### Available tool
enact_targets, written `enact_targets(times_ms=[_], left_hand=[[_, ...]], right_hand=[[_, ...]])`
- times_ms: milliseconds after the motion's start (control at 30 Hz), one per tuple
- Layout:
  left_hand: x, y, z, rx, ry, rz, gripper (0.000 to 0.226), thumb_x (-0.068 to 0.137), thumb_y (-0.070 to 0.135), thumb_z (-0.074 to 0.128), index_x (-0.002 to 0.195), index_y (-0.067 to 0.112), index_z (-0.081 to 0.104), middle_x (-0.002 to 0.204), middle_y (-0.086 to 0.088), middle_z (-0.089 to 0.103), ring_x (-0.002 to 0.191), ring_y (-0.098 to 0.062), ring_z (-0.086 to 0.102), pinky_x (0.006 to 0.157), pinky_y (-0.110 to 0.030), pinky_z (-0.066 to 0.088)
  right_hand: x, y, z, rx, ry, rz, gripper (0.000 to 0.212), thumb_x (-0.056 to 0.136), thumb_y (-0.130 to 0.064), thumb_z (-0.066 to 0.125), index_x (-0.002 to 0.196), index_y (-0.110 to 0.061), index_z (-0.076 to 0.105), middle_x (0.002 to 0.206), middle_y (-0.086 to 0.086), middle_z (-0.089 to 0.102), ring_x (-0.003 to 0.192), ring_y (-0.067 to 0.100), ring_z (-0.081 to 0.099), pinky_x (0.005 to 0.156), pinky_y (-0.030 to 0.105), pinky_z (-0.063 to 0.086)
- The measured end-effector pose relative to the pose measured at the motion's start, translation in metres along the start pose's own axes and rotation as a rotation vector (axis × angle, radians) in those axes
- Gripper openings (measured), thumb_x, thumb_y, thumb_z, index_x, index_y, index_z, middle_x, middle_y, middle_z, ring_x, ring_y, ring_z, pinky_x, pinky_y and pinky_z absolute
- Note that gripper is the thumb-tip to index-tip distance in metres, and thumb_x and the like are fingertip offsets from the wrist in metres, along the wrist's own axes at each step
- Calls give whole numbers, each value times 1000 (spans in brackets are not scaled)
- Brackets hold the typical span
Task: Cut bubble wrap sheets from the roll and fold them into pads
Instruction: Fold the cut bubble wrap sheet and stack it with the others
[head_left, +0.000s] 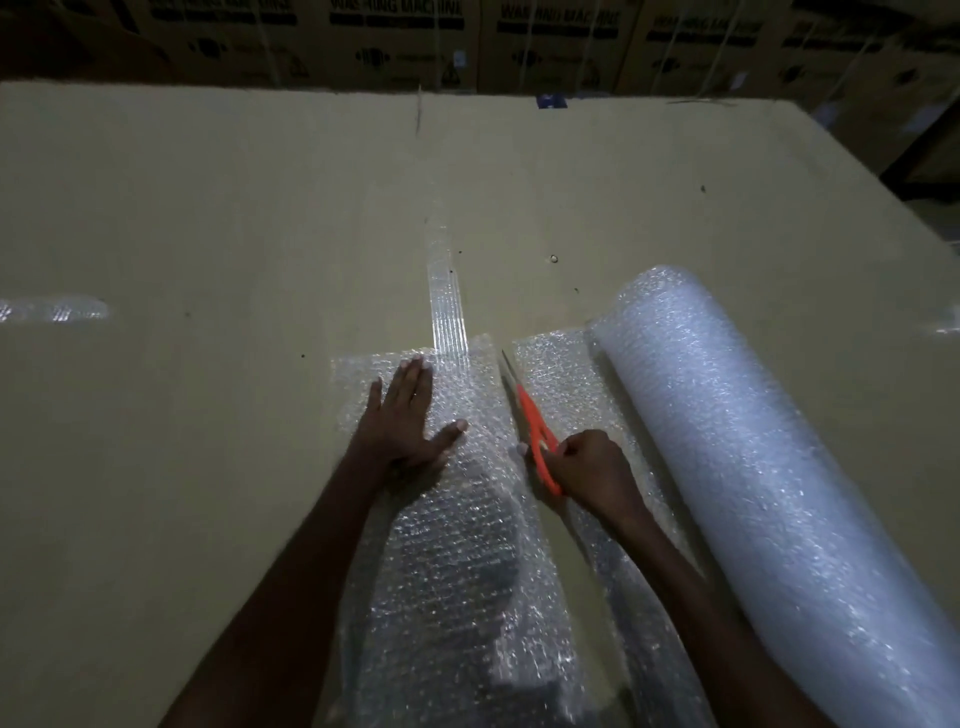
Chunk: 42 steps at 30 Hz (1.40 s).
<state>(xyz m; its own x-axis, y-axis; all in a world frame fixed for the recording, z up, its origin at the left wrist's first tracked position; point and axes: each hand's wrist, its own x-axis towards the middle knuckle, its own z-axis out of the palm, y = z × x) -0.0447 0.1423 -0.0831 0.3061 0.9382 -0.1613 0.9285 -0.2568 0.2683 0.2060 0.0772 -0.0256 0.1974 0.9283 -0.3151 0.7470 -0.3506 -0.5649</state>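
A big bubble wrap roll (753, 457) lies on the right of the cardboard surface (208, 234). From it a short flap (561, 379) reaches left. A cut bubble wrap sheet (457, 545) lies apart from the flap, with a bare gap between them. My left hand (408, 415) presses flat on the far part of that sheet, fingers straight and spread. My right hand (587, 465) grips the orange handles of the scissors (535, 431). Their blades point away from me along the gap, and they look closed.
A strip of clear tape (444, 291) runs down the middle of the cardboard surface, and another shiny tape patch (52, 309) sits at the left edge. Printed cartons (395, 36) stand stacked along the back. The room is dim.
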Motion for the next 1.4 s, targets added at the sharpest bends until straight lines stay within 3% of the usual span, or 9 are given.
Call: enact_targets(times_ms=[133,300,467,600,667,767,900,1133,1400], left_hand=[[-5,-9,-34,43,-2,-6,119,73,90,-6,159,8,-7,166,-8,-17,153,-19,-15,122,-50,-8],[-49,19,-17,-66,71,26,103,85,81,1,160,11,-5,167,-4,-13,152,-15,-14,122,-46,-7],[-120,50,38,-134,166,-30,93,94,73,3,159,7,11,166,-6,0,154,-20,-1,122,-47,-3],[-166,59,66,-52,204,-16,80,103,61,24,146,-3,45,156,-19,38,144,-33,38,113,-59,30],[-181,55,71,-20,177,-44,81,102,62,21,144,-2,49,154,-19,42,141,-34,43,113,-57,30],[-201,42,69,24,143,-93,89,99,69,11,150,1,40,160,-15,31,147,-31,32,118,-53,19],[-221,24,62,0,130,-146,93,91,76,0,160,14,2,166,1,-10,151,-11,-16,123,-40,-11],[-224,10,57,13,155,-95,90,93,72,7,161,12,7,167,-2,-5,153,-15,-9,123,-43,-5],[-214,-23,34,-6,158,-74,89,94,69,4,160,9,5,168,-5,-5,153,-17,-12,121,-49,-11]], right_hand=[[-31,9,4,-190,-43,-98,51,98,-44,61,58,-14,52,57,3,54,58,22,53,51,32,28],[-50,8,27,-320,88,-200,38,103,-39,53,106,-6,70,103,15,73,91,33,69,71,34,45],[-72,8,40,-212,167,-247,91,84,-65,7,111,2,63,108,20,67,94,38,67,77,39,48],[-81,15,40,-187,233,-263,49,108,-38,42,114,7,61,110,26,67,94,41,67,79,42,50],[-85,19,45,-116,208,-254,29,103,-21,58,106,8,65,101,28,68,84,44,69,71,45,54],[-92,25,53,10,196,-282,10,96,-7,64,97,2,69,96,25,67,82,43,66,71,48,56],[-94,34,53,-45,159,-321,22,101,-8,48,112,-3,66,117,16,59,107,34,55,88,39,46],[-123,48,78,-252,176,-562,32,101,-17,51,125,3,60,130,27,60,121,44,58,96,51,54],[-160,13,132,-466,-48,-632,75,102,-53,19,154,-1,35,163,22,28,151,37,28,121,54,24]])
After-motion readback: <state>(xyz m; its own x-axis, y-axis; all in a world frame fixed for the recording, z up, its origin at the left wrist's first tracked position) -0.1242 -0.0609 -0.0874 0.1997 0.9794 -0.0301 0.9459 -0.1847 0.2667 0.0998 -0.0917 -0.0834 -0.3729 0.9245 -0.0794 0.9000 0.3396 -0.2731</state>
